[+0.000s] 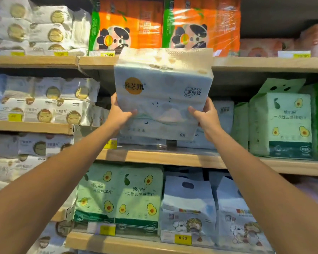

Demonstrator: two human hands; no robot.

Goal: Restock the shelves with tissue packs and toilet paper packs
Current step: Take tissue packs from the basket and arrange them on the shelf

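I hold a pale blue tissue pack (163, 96) with an orange round logo up in front of the middle shelf (154, 157). My left hand (120, 113) grips its left side, thumb across the front. My right hand (205, 115) grips its right side the same way. The pack stands upright, its crimped top reaching the edge of the shelf above (99, 62). Similar pale blue packs (222, 114) lie on the middle shelf behind it, partly hidden.
Orange panda toilet paper packs (128, 24) stand on the top shelf. Green avocado packs sit at middle right (281, 123) and lower centre (119, 193). White flat packs (50, 99) fill the left bays. Blue-white bags (189, 208) stand at lower right.
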